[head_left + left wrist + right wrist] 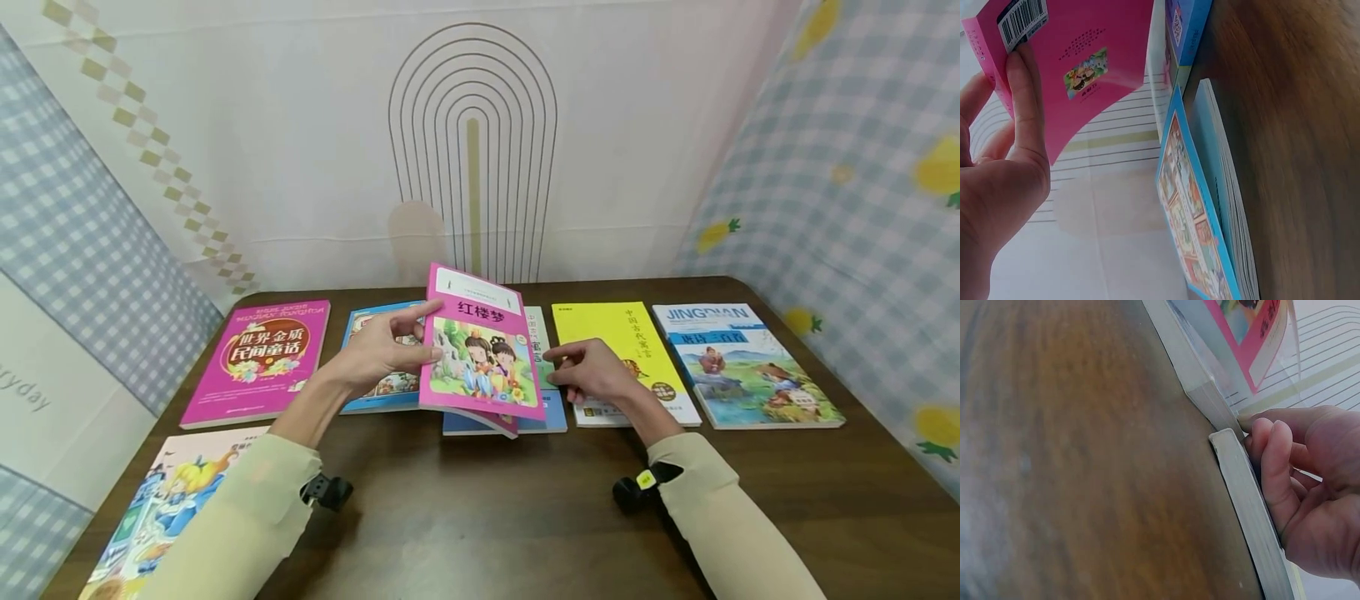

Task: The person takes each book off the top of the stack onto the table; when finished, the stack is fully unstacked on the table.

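Note:
My left hand (375, 354) holds a pink picture book (487, 333) by its left edge, thumb on the front cover. The book is raised above the table and tilted, two cartoon figures facing me. In the left wrist view its pink back cover (1100, 37) bows and carries a barcode. Partly hidden underneath lies a blue and green book (553, 412). Beside that book's right edge is my right hand (596, 371), fingers loosely bent over the left side of a yellow book (611, 329). In the right wrist view the fingertips (1280, 431) are right at the book corners.
A blue book (397, 387) lies left of centre, its cover lifting slightly in the left wrist view. A magenta book (258, 358) is farther left, with a fairy-tale book (172, 492) in front. At far right lies a landscape-covered book (750, 367). Fabric hangs behind the table.

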{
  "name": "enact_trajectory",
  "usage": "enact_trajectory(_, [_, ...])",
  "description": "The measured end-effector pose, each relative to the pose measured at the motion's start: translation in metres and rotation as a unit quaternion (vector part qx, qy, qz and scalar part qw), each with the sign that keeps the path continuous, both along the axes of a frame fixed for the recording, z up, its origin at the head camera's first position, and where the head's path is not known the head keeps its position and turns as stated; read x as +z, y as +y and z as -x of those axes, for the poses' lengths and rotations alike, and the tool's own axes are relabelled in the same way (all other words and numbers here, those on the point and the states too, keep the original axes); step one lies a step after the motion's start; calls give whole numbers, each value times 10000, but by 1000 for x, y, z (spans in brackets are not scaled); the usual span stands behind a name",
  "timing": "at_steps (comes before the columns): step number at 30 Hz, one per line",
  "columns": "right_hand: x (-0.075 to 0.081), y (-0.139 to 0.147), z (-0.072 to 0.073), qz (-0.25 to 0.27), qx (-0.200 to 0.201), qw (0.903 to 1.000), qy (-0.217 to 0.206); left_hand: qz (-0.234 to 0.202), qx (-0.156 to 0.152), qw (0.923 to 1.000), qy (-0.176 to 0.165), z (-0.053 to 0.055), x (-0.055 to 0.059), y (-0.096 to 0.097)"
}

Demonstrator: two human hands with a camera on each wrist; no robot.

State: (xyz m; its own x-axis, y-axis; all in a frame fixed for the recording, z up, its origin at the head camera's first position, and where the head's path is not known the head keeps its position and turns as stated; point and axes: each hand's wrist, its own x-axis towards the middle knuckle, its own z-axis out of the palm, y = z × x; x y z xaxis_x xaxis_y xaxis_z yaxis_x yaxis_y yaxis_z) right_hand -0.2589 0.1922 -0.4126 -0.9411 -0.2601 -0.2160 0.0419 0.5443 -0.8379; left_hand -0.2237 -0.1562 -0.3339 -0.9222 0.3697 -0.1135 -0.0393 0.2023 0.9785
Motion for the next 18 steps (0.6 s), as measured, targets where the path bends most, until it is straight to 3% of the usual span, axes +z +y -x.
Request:
enact_trajectory(13, [1, 0, -1, -29, 9, 10000, -38, -130, -28, 9997, 221, -21, 9, -21])
enact_trajectory(18, [2, 0, 0, -56, -20, 9999, -90, -33, 131, 9997, 207, -28, 11, -27])
